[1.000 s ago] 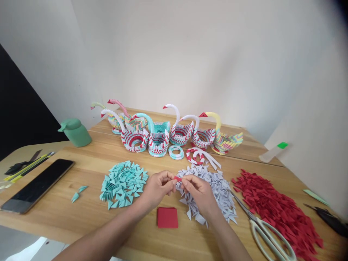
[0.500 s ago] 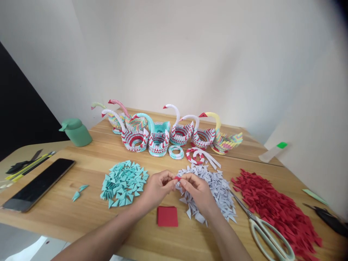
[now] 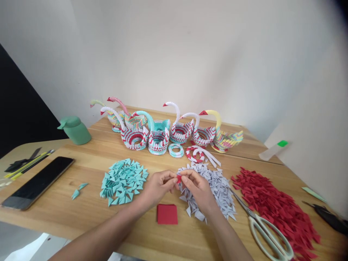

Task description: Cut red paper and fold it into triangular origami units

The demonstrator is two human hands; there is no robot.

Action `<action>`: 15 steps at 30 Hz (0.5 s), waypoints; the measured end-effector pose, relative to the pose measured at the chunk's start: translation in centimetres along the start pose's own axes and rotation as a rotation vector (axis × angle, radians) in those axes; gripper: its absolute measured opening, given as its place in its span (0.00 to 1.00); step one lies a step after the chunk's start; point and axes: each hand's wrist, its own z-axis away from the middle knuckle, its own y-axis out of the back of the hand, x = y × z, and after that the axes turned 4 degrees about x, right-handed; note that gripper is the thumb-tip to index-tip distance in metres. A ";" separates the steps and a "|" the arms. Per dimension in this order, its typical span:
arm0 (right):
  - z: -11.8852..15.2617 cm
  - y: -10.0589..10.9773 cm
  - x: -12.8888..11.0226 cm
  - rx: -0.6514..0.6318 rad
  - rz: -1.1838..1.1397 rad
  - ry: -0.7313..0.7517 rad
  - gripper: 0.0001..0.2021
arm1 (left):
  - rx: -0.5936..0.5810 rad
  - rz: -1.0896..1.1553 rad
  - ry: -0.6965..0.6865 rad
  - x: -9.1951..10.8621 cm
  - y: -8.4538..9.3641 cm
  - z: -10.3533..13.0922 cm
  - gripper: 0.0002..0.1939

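Between my fingertips is a small red folded paper piece [image 3: 179, 178], partly covered by the fingers. My left hand [image 3: 160, 186] pinches it from the left, and my right hand [image 3: 198, 186] pinches it from the right. Just below my hands lies a short stack of red paper rectangles [image 3: 167, 214]. A pile of pale lilac folded paper triangles [image 3: 220, 192] spreads under and beside my right hand. To the left of my left hand is a heap of teal folded triangles [image 3: 123, 181].
Several folded-paper swans [image 3: 159, 139] stand at the back, with paper rings [image 3: 176, 150] before them. At right are scissors [image 3: 268, 232], a red triangle pile [image 3: 274, 206] and a black-handled tool [image 3: 328, 217]. A phone [image 3: 38, 183] and green jug [image 3: 74, 130] sit at left.
The red piece has turned between my fingers and shows more of its face. My fingers have shifted slightly; both hands stay in nearly the same place.
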 end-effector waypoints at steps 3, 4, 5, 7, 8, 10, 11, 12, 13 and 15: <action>0.0 0.0 0.0 0.023 0.021 0.006 0.13 | 0.008 0.011 -0.007 -0.1 0.0 -0.1 0.13; 0.0 0.1 0.0 0.029 0.021 0.003 0.13 | 0.012 0.029 -0.003 -0.1 0.0 -0.1 0.14; 0.0 0.1 0.0 0.031 0.015 -0.001 0.13 | 0.015 0.050 0.004 -0.1 0.0 -0.2 0.14; 0.1 0.2 0.2 0.023 0.004 -0.008 0.14 | 0.023 0.082 0.015 0.0 0.0 -0.3 0.16; 0.1 0.2 0.2 0.016 0.004 -0.009 0.14 | 0.025 0.087 0.017 0.0 -0.1 -0.3 0.16; 0.0 0.2 0.3 0.009 0.008 -0.005 0.13 | 0.031 0.085 0.016 0.1 -0.1 -0.3 0.17; 0.0 0.1 0.3 0.010 0.014 -0.002 0.13 | 0.035 0.081 0.018 0.1 -0.1 -0.3 0.17; 0.0 0.0 0.2 0.013 0.018 -0.001 0.13 | 0.040 0.083 0.023 0.2 -0.1 -0.3 0.18; 0.0 0.0 0.2 0.018 0.016 -0.003 0.13 | 0.044 0.092 0.032 0.2 -0.1 -0.3 0.19; -0.1 -0.2 -0.1 0.024 -0.004 -0.011 0.13 | 0.042 0.128 0.051 0.4 0.0 -0.4 0.21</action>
